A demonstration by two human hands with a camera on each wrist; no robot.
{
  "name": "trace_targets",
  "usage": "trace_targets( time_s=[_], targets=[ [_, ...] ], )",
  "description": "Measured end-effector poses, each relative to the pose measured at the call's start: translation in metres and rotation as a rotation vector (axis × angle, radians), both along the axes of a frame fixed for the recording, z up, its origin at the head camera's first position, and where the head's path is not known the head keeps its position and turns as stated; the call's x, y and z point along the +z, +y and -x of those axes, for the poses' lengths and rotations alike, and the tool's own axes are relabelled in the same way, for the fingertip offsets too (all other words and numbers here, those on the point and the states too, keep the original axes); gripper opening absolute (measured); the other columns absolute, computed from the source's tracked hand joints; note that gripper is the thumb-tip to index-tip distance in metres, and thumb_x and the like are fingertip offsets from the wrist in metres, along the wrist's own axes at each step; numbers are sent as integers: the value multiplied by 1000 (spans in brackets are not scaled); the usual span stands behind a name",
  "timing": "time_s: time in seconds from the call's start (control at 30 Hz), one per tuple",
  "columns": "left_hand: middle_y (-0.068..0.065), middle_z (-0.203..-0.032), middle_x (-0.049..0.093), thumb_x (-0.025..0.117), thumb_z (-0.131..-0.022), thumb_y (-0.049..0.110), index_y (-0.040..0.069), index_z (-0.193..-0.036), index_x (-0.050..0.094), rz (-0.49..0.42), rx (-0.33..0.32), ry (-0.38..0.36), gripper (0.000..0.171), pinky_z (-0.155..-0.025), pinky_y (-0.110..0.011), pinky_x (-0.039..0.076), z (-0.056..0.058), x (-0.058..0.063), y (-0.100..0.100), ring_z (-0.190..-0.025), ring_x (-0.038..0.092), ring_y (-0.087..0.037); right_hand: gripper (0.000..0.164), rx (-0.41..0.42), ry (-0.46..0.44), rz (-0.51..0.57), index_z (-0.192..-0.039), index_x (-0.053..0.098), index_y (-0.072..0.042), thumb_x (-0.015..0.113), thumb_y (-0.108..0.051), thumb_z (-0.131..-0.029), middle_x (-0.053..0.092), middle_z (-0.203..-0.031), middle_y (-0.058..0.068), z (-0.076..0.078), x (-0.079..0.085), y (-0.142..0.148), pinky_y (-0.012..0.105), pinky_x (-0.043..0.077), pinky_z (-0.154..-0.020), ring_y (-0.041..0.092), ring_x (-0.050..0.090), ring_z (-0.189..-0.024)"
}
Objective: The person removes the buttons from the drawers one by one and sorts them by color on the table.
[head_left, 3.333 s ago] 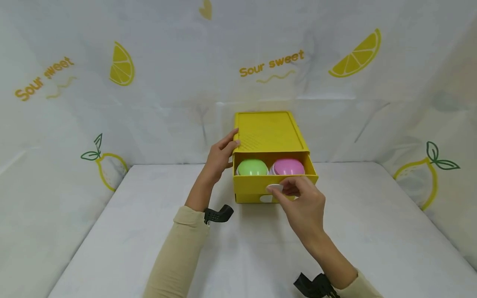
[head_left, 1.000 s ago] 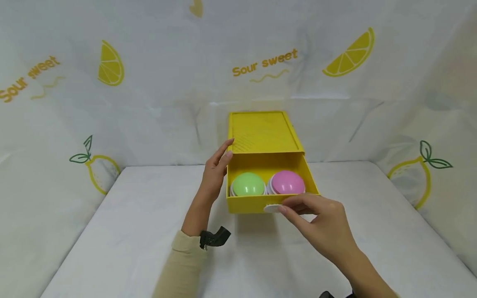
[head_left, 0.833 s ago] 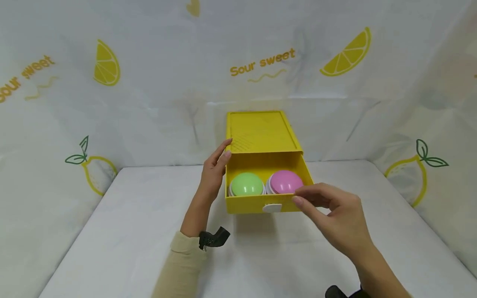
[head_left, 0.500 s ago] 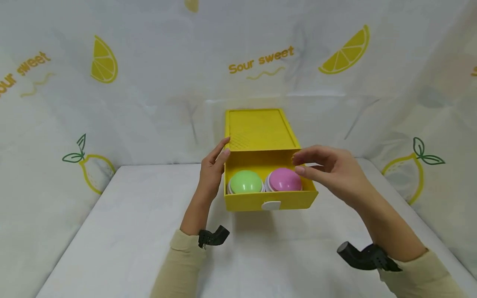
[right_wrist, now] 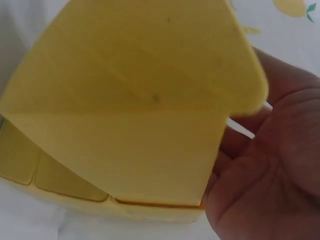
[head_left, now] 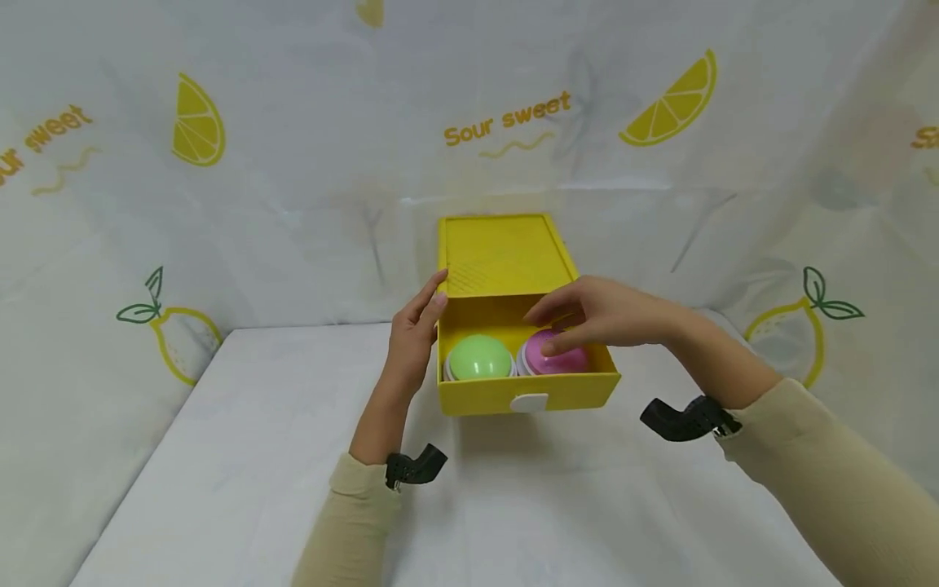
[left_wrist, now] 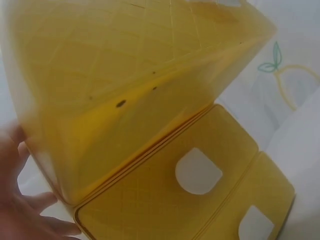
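Near the far edge of the desk (head_left: 257, 456), you have the yellow box (head_left: 506, 253), top drawer (head_left: 565, 395) pulled toward you, two lower drawers (left_wrist: 140, 195) closed per the left wrist view. Pink ball (head_left: 554, 364) sits at the drawer's front right corner, green ball (head_left: 480, 357) just beside it at the front left, both behind the front wall with the white handle (head_left: 530, 403).

Key relation: pink is directly under your right hand (head_left: 601, 314), which comes in over the drawer's right edge. Thumb is on the near side, fingers reach over toward the far side, with a gap between. Can't tell if they touch the ball. Pink is round from above, so no long axis to line up with.

Your left hand (head_left: 413, 338) rests along the box's left side, fingers extended, nearer green than pink. Hands are apart, box between them.
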State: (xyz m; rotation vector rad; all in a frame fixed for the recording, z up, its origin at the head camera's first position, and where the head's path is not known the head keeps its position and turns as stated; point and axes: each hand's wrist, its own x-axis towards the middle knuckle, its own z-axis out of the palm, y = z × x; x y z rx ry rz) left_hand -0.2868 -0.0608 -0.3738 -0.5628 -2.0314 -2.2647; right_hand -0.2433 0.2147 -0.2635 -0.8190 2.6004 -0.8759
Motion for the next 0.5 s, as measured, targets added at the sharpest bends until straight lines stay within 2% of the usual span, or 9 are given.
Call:
trace_targets(
  time_s=[0.13,0.23,0.37,0.5],
  targets=[
    [11,-160,41,49,-107,37,34,-150,50,-2,-5,6,43,-121,-58,31,0,2,-1,-151,35,-17,48,63,-91,-30,-131,66,-3,77,-27,-91,72,-124,7,10,6,0,34,55,-102,20,69,-116],
    [12,-160,41,50,-107,37,34,-150,49,0,-4,1,43,-121,-58,30,0,2,-1,-151,35,-17,47,60,-126,-56,-133,65,-3,74,-27,-94,72,-126,8,14,8,-1,37,54,-104,19,68,-117],
    [13,-160,41,50,-107,38,36,-150,50,10,-2,-6,43,-121,-60,29,0,1,-1,-152,34,-16,42,40,-101,-137,-131,68,-7,69,-32,-97,74,-122,2,15,9,-6,40,52,-105,17,67,-113],
    [13,-160,41,50,-107,38,36,-150,50,12,-2,-1,43,-121,-61,30,0,0,-1,-152,34,-17,34,19,-72,-214,-123,73,-14,64,-35,-100,74,-113,-2,12,12,-13,37,52,-98,16,62,-106]
  ],
)
